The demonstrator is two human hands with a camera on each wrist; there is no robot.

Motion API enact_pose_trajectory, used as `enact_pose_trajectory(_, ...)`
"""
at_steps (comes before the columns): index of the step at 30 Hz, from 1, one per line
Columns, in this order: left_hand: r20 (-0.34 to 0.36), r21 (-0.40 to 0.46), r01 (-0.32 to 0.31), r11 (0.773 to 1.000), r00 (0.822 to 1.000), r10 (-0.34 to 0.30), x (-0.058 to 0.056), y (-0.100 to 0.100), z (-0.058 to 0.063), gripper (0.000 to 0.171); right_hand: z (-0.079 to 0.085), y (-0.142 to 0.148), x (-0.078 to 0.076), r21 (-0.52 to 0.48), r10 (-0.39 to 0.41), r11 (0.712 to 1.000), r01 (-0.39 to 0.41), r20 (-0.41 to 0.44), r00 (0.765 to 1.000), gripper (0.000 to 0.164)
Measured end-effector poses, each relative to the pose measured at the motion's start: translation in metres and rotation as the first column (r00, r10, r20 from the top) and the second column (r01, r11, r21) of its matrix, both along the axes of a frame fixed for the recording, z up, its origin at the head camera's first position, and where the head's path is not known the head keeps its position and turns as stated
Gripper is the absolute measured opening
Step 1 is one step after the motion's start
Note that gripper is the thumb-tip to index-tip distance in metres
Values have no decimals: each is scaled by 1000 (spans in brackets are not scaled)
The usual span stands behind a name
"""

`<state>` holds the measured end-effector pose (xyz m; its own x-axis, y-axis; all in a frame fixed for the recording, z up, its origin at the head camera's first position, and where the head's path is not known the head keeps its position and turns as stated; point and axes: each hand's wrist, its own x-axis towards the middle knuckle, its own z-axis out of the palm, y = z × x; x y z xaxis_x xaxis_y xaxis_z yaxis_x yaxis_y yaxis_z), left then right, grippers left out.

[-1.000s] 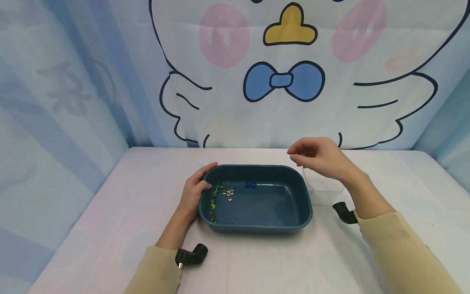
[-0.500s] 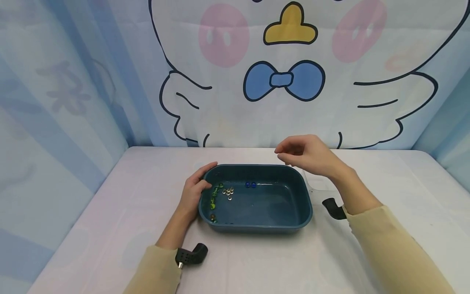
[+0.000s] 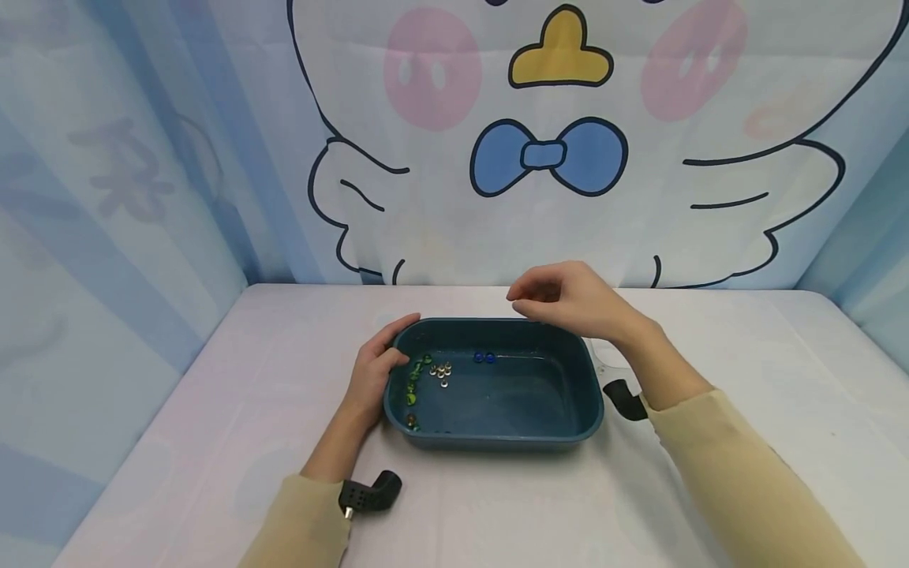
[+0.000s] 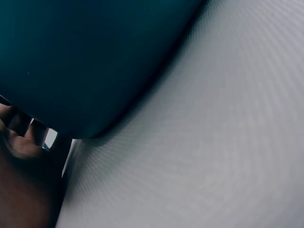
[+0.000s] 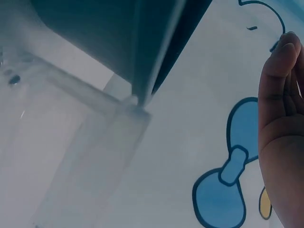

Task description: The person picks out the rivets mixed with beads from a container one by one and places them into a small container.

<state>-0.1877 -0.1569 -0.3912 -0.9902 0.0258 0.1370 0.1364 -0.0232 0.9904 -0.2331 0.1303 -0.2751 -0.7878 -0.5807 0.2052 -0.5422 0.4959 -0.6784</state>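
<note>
My left hand [image 3: 371, 371] holds the left end of a dark blue tray [image 3: 497, 439], thumb over the rim and fingers along the outside. Inside the tray, green marbles [image 3: 412, 388] line the left side, beside a cluster of clear marbles [image 3: 441, 371]. Two blue marbles [image 3: 484, 357] sit near the far wall, and a brown marble [image 3: 412, 420] lies in the near left corner. Above the tray's far right rim is my right hand [image 3: 575, 300], fingers bent and thumb tip close to the fingertips. Whether anything is between them is hidden.
A transparent plastic box [image 5: 90, 123] stands against the tray's right end, mostly behind my right forearm in the head view. A few small dark things [image 5: 15, 80] show in it. A printed cloth backdrop [image 3: 547, 229] rises behind the white table [image 3: 454, 513].
My right hand has moved left, from above the transparent box to above the tray's far rim. The left hand, tray and marbles have stayed put.
</note>
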Motion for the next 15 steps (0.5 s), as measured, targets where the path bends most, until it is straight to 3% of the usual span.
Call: enact_pose_trajectory(15, 3, 2, 3, 1000, 1000, -3, -1, 0, -1, 62, 5, -13, -5, 21, 61, 998, -61, -29, 998, 16)
